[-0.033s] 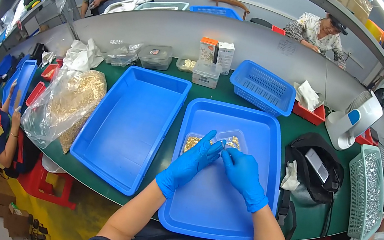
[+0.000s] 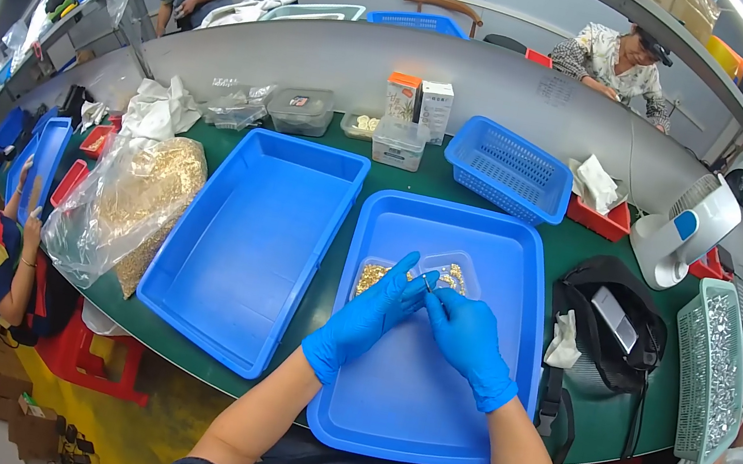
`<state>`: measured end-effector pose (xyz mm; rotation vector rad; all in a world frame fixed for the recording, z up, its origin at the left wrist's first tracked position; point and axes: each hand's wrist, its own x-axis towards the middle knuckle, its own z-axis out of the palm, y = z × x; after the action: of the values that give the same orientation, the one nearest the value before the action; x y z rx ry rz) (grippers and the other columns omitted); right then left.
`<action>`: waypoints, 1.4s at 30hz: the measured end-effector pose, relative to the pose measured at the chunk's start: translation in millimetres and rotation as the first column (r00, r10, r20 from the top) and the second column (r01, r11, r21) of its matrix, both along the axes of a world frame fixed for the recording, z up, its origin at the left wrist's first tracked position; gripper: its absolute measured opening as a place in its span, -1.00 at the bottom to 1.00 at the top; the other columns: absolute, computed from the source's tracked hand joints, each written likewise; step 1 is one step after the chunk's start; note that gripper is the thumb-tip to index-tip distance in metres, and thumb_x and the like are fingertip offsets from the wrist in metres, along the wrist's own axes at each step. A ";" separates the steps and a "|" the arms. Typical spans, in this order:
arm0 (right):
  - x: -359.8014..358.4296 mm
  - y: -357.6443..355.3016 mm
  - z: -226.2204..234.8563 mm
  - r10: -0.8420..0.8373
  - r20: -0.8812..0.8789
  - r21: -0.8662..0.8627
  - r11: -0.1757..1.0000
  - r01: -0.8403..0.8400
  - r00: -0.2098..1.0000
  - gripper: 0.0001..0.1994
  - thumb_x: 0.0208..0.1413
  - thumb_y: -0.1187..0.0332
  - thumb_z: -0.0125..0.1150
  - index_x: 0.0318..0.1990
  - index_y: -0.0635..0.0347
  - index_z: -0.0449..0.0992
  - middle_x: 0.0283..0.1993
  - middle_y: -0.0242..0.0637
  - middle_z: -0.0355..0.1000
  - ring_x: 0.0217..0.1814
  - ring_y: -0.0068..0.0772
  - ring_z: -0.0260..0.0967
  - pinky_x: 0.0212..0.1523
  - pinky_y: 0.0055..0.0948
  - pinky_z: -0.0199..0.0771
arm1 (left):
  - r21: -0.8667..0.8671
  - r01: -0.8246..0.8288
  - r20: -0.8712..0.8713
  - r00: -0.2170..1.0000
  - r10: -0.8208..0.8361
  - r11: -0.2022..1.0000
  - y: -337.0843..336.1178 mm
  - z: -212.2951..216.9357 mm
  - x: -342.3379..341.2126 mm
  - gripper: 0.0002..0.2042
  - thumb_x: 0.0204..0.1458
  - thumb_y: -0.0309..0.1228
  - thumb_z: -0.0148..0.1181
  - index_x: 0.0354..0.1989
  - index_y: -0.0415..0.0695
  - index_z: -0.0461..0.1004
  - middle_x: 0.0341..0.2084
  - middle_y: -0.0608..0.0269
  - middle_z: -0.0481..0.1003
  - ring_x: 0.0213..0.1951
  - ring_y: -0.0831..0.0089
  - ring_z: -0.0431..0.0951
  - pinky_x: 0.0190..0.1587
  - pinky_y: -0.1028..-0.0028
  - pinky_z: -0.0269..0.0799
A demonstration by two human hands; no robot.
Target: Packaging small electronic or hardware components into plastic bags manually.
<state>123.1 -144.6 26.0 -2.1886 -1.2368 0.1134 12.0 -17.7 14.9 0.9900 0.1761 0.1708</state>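
Both hands gloved blue, working over the near tray [image 2: 406,405] on the green table [image 2: 583,258]. Left hand [image 2: 369,315] and right hand [image 2: 464,338] meet fingertip to fingertip at about 12 o'clock of the tray's centre, pinched together on a small part [image 2: 423,283] (too small to tell what kind). Each hand is closed around that pinch, other fingers loosely curled.

Directly under and beyond the fingertips: clear box [image 2: 459,268] with small gold pieces in it, lying inside the tray, toward its 12 o'clock end. Left hand's fingers overlap the box's left half.

Second tray [image 2: 239,259], same blue, sits at 9 o'clock, touching or just beside the first. Further at 9 o'clock: clear bag [image 2: 126,201] of gold-coloured pieces, slumped on the table edge.

At 1 o'clock: blue basket [image 2: 508,168]. At 3 o'clock: black bag [image 2: 612,321], then a green basket [image 2: 707,372] of silvery parts at the table's end.
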 end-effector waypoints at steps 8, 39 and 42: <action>14.3 -3.9 -2.0 -0.044 -0.060 -0.026 0.999 0.043 0.997 -0.75 0.13 0.24 -0.05 -0.36 0.18 0.53 -0.48 -0.05 0.46 -0.45 0.00 0.44 -0.41 -0.13 0.43 | -0.018 0.014 -0.013 1.000 -0.015 1.000 1.3 -2.7 2.3 -0.33 0.19 0.00 -0.23 0.35 -0.01 -0.31 0.28 0.03 0.00 0.31 0.21 0.00 0.33 0.26 -0.17; 0.5 -7.2 0.4 0.084 -0.077 0.092 0.993 -0.077 0.993 -0.81 0.06 0.37 0.10 -0.24 0.27 0.53 -0.40 0.04 0.45 -0.39 -0.05 0.46 -0.38 -0.30 0.39 | 0.932 -0.346 0.358 0.828 0.431 -0.108 21.3 -40.2 3.6 -0.92 -0.13 -0.41 0.16 -0.42 -0.06 0.50 -0.40 0.24 0.43 -0.30 0.27 0.45 -0.21 0.30 0.25; -1.5 -3.6 -13.4 0.091 -0.116 0.076 0.994 -0.082 0.989 -0.78 0.08 0.42 0.10 -0.14 0.33 0.50 -0.47 -0.16 0.45 -0.54 -0.48 0.33 -0.47 -0.46 0.31 | 0.910 -0.389 0.288 0.840 0.460 0.141 21.1 -26.8 -2.2 -0.92 -0.11 -0.44 0.15 -0.42 -0.12 0.48 -0.42 0.21 0.45 -0.34 0.32 0.46 -0.24 0.35 0.31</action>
<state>121.6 -148.2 12.6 -2.0369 -1.2493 0.2293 9.8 3.3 -11.8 2.2065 0.4516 0.8875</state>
